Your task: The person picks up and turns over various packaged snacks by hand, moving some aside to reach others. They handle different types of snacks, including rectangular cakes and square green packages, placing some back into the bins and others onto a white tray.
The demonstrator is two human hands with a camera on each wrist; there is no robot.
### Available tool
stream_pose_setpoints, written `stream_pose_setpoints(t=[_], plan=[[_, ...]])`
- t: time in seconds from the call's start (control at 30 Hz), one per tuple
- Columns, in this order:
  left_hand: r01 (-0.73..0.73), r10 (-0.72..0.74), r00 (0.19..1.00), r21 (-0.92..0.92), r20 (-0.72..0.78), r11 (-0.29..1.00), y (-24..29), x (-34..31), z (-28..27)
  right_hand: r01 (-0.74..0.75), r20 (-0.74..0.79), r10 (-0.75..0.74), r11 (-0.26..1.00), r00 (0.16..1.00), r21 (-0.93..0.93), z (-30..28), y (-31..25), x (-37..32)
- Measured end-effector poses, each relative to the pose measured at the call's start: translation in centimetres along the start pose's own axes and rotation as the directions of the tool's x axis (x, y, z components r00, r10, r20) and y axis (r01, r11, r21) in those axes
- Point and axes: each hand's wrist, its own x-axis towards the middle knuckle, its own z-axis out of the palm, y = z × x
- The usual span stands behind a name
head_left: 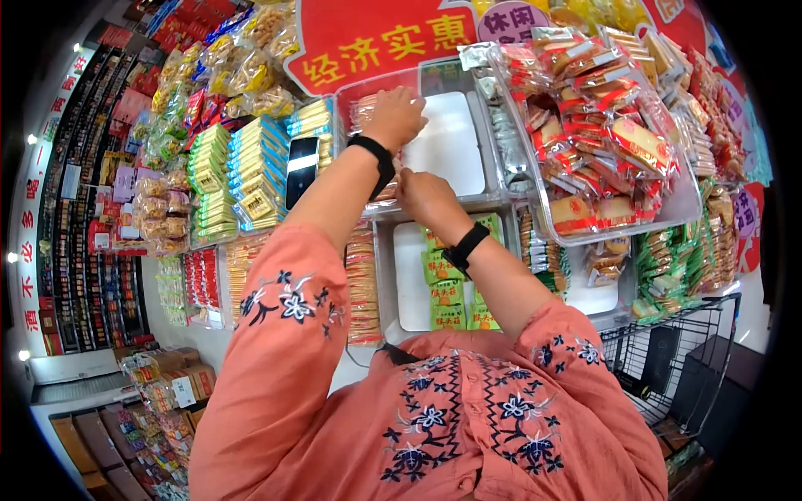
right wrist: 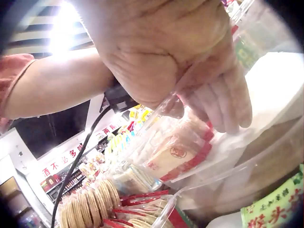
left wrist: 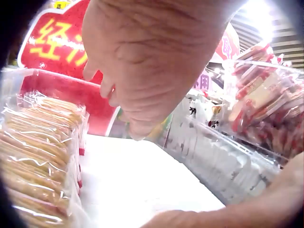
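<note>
Person in a coral embroidered shirt (head_left: pixel 472 401) works over a clear bin (head_left: pixel 451 142) with a white base; clock positions read from that bin in the head view. Row of flat wrapped packs (left wrist: pixel 40 154) stands along the bin's 9 o'clock side, both hands at it. Left hand (head_left: pixel 396 118) is at 10 o'clock, over the far end of the row; its fingers and thumb are apart, nothing visible between them. Right hand (head_left: pixel 430 200) is at 7 o'clock, at the near edge by the row, fingers side by side and thumb near the clear wall; can't tell if it pinches a pack. Black wristbands on both arms. Dark phone (head_left: pixel 302 173) lies on blue-and-yellow packs (head_left: pixel 259 179) further out at 9 o'clock. Tilted tub (head_left: pixel 547 221) of red-wrapped snacks (head_left: pixel 597 134) at 3 o'clock, green packets (head_left: pixel 447 296) at 6, red sign (head_left: pixel 384 46) at 12, wire cart (head_left: pixel 668 359) out at 4–5.
</note>
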Motion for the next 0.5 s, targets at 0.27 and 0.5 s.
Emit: stream_pose_setpoints(t=[0.27, 0.5], plan=[[0.052, -0.087, 0.973, 0.162, 0.212, 0.985, -1.0, 1.7, 4.0, -0.101, 0.098, 0.103, 0.995, 0.990, -0.018, -0.4, -0.7, 0.4], [0.046, -0.125, 0.966, 0.328, 0.224, 0.944, -0.3, 0.7, 2.8, -0.129, 0.132, 0.127, 0.992, 0.983, 0.002, -0.9, -0.8, 0.3]])
